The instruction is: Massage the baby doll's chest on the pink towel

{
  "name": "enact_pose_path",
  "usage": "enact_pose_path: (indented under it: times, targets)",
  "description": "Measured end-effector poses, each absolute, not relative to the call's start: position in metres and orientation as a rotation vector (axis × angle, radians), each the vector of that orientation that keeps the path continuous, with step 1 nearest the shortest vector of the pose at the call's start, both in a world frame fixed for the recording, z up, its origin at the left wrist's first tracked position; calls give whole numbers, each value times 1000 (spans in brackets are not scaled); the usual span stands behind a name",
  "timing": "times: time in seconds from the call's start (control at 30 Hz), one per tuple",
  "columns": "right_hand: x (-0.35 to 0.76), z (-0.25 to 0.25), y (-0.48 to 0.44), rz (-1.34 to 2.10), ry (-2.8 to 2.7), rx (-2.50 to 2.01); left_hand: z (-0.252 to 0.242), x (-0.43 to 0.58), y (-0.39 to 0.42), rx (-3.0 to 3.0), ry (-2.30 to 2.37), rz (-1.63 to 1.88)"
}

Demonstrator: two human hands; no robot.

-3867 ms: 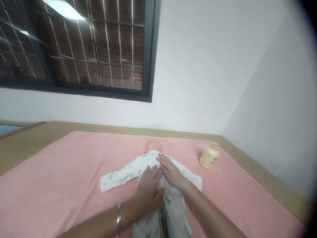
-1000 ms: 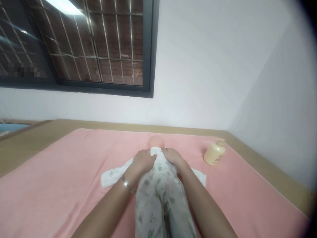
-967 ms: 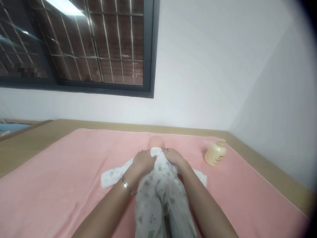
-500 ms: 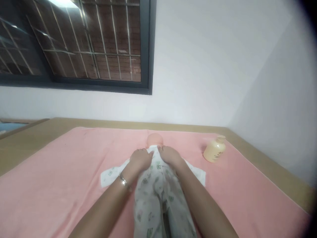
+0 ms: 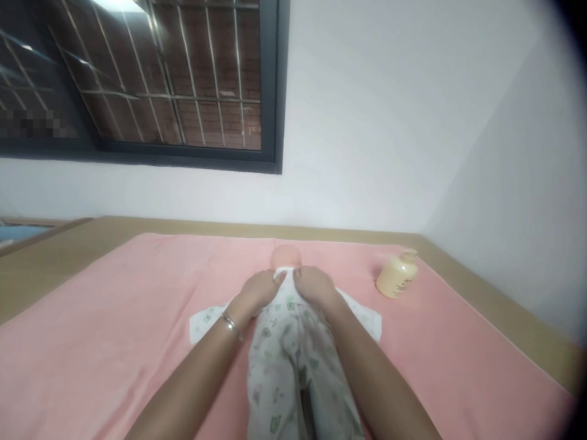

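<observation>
A doll lies on its back in the middle of the pink blanket, its bare head (image 5: pixel 286 256) pointing toward the wall. It wears a white top with small green prints, whose sleeve (image 5: pixel 208 319) spreads out flat to the left. Matching printed trousers (image 5: pixel 275 373) reach down toward me. My left hand (image 5: pixel 263 288), below a silver bracelet, is closed on the top's collar area at the doll's left-hand side in view. Opposite it, my right hand (image 5: pixel 315 285) grips the same top near the neck. Both sets of fingertips are partly hidden.
The pink blanket (image 5: pixel 137 293) covers most of a wooden surface (image 5: pixel 353 234). Toward its right rear corner stands a cream-coloured bottle (image 5: pixel 397 276). Behind are a white wall (image 5: pixel 358 122) and a dark-framed barred window (image 5: pixel 272 91).
My hands have shifted very slightly up toward the doll's neck, still on the top. The left sleeve has moved a little to the right. The bottle stays in place.
</observation>
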State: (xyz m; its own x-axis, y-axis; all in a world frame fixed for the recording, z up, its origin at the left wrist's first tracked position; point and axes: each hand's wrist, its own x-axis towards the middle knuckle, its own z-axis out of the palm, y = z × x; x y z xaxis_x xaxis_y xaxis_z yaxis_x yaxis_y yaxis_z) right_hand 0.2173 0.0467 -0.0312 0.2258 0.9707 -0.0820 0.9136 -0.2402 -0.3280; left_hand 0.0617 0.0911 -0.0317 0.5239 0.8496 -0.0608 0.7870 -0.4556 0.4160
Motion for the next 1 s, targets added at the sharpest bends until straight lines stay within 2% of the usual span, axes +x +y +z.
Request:
enact_pose_path:
  times: [0.17,0.37,0.5,0.67,0.83,1.0]
  targets:
    - [229,-37,61,472,-1705,-2349,-39,70,77,2616,1493,168]
    - [208,-25,36,342,-1898,-2277,-52,65,111,2301,1355,279]
    - [206,-24,34,350,-1875,-2276,-53,64,122,2151,1442,286]
    - [232,-38,59,528,-1723,-2303,-40,72,92,2392,1585,179]
    - [246,-41,64,577,-1714,-2300,-34,75,74,2587,1478,162]
    - [218,-26,37,408,-1845,-2323,-38,70,95,2278,1421,254]
